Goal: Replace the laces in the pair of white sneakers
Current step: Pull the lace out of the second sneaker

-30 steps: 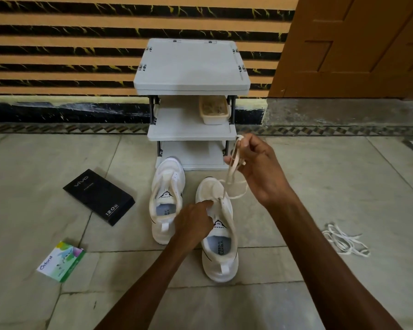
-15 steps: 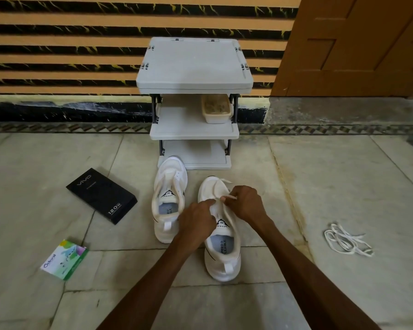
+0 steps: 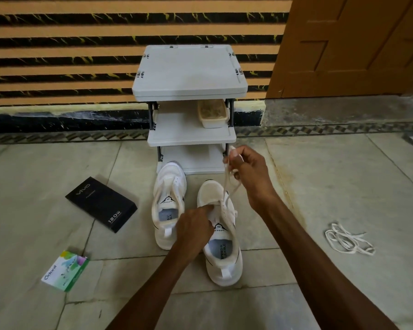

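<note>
Farthest left on the floor (image 3: 45, 186) lies a small green and white carton (image 3: 66, 270), flat on a tile. Just beyond it is a black phone box (image 3: 101, 203), set at a slant, well apart from the shoes.

Next come the two white sneakers, standing side by side with toes toward the wall. The left sneaker (image 3: 168, 210) stands untouched; whether it has a lace in it I cannot tell. My left grip (image 3: 193, 228) comes in over its heel side and reaches across to the right sneaker (image 3: 224, 258). The forefinger is stretched out with its tip pressing down at the front eyelets, where the lace crosses. The other fingers are curled under. Whether the thumb pinches anything beneath I cannot tell.

Behind the shoes, against the striped wall, stands a grey three-tier rack (image 3: 190, 67). A pale tub (image 3: 212, 113) sits on the right of its middle shelf.

The white lace (image 3: 225, 184) runs taut from the right sneaker's front eyelets up to my right grip (image 3: 250, 172). That grip is raised above the toe, in front of the rack's bottom shelf. It is narrow, holding the lace pinched between thumb and fingers, with a short end poking out above.

Farther right, well apart from everything, a loose tangle of white laces (image 3: 348, 239) lies on the floor. A brown door (image 3: 355, 44) fills the far corner.
</note>
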{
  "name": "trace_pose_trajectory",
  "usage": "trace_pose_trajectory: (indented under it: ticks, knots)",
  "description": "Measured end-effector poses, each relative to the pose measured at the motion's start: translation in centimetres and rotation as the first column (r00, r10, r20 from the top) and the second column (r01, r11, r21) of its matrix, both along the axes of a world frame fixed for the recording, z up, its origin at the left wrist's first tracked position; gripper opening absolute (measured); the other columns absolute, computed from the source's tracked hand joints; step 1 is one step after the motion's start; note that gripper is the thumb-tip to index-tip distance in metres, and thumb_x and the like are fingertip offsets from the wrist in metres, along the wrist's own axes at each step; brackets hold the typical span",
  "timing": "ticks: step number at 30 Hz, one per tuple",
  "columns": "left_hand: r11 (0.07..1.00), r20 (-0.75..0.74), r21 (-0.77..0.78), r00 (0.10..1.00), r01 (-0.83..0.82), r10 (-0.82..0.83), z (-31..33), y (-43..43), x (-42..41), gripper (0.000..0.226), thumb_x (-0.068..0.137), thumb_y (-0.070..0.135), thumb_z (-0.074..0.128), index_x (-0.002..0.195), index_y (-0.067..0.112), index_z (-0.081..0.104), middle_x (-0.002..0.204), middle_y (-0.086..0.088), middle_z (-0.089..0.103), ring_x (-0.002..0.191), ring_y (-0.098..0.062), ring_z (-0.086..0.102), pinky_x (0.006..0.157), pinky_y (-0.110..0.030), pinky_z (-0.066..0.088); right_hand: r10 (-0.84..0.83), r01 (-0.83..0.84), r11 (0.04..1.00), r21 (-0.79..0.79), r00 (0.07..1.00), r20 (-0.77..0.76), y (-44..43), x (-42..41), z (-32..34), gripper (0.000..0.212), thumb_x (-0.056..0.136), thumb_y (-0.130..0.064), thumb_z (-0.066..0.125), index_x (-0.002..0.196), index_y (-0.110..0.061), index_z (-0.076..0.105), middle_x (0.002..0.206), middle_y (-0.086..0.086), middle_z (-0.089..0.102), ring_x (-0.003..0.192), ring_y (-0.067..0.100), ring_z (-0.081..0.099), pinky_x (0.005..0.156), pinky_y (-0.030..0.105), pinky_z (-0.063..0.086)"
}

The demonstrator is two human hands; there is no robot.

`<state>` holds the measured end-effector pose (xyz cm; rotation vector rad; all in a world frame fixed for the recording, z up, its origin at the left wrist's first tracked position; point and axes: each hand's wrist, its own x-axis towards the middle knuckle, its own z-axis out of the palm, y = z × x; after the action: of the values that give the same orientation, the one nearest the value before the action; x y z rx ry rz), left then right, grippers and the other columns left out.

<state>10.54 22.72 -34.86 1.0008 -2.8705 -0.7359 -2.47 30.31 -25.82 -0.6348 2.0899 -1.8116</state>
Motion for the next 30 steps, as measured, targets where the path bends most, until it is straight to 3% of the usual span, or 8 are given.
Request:
trace_pose_trajectory:
  ticks: [4,7,9,11,14,19,25,30]
  knots:
    - [1.0,0.002,0.016,1.0,-0.02,0.02,0.1,0.4,-0.4,0.052,0.088,0.015,0.053,0.135,0.039,0.052,0.117,-0.007,0.065,0.105,-0.029,0.062,0.083,-0.037,0.05,-0.061,0.111,0.93,0.352,0.987,-0.149,1.1,-0.6,-4.6,0.033,0.099,-0.032,0.051,0.082,-0.006,0.062,0.079,0.007,0.07,0.071,0.019,0.063,0.066,0.032,0.048]
    - [1.0,0.01,-0.025,1.0,-0.003,0.004,0.1,0.7,-0.4,0.055,0.088,0.015,0.054,0.138,0.037,0.05,0.117,-0.008,0.065,0.109,-0.029,0.062,0.086,-0.04,0.052,0.02,0.1,0.824,0.557,0.979,-0.205,2.0,-0.9,-7.2,0.038,0.096,-0.036,0.057,0.067,-0.012,0.056,0.064,0.004,0.061,0.061,0.018,0.055,0.051,0.026,0.034]
    - [0.999,0.013,-0.047,1.0,0.01,-0.01,0.1,0.7,-0.5,0.055,0.088,0.014,0.054,0.139,0.036,0.05,0.118,-0.007,0.066,0.11,-0.028,0.062,0.086,-0.041,0.052,0.04,0.086,0.836,0.542,0.975,-0.217,2.2,-0.4,-8.3,0.051,0.093,-0.044,0.06,0.055,-0.012,0.048,0.05,0.001,0.048,0.051,0.013,0.046,0.049,0.027,0.029]
    - [0.999,0.003,-0.05,1.0,0.007,-0.007,0.0,0.7,-0.6,0.055,0.087,0.014,0.053,0.137,0.036,0.051,0.116,-0.007,0.067,0.108,-0.029,0.062,0.084,-0.039,0.052,0.051,0.058,0.86,0.507,0.979,-0.198,2.2,0.3,-9.1,0.059,0.089,-0.05,0.063,0.053,-0.004,0.052,0.047,0.007,0.049,0.046,0.011,0.045,0.051,0.028,0.032]
    - [0.999,-0.002,-0.045,1.0,-0.013,0.013,0.1,0.8,-0.5,0.053,0.087,0.015,0.054,0.135,0.037,0.054,0.113,-0.006,0.067,0.106,-0.029,0.063,0.08,-0.036,0.052,0.06,0.05,0.841,0.538,0.981,-0.185,1.8,0.6,-9.9,0.041,0.083,-0.039,0.072,0.064,-0.003,0.067,0.058,0.009,0.063,0.053,0.015,0.054,0.052,0.026,0.036]
    - [1.0,0.002,-0.005,1.0,-0.025,0.025,0.2,0.8,-0.7,0.053,0.085,0.016,0.057,0.135,0.036,0.055,0.119,-0.005,0.066,0.108,-0.027,0.063,0.084,-0.034,0.051,0.149,0.034,0.69,0.723,0.971,-0.188,0.9,0.0,-9.8,0.021,0.088,-0.024,0.062,0.081,-0.005,0.067,0.082,0.014,0.071,0.074,0.026,0.066,0.059,0.024,0.039]
    - [0.999,0.005,0.025,1.0,-0.022,0.022,0.2,0.6,-0.6,0.052,0.084,0.015,0.059,0.132,0.036,0.058,0.118,-0.005,0.066,0.108,-0.026,0.063,0.085,-0.034,0.051,-0.128,0.267,0.85,0.455,0.941,-0.314,0.9,-1.2,-7.2,0.007,0.088,-0.012,0.064,0.084,-0.009,0.069,0.076,0.007,0.068,0.062,0.015,0.053,0.054,0.022,0.033]
    - [1.0,0.005,0.016,1.0,-0.019,0.018,0.1,0.6,-0.6,0.05,0.084,0.015,0.059,0.13,0.035,0.058,0.116,-0.005,0.068,0.105,-0.026,0.064,0.082,-0.033,0.051,-0.041,0.193,0.859,0.475,0.949,-0.313,0.6,-2.2,-5.8,0.017,0.087,-0.011,0.065,0.072,-0.02,0.062,0.061,-0.014,0.055,0.056,0.004,0.051,0.048,0.016,0.032]
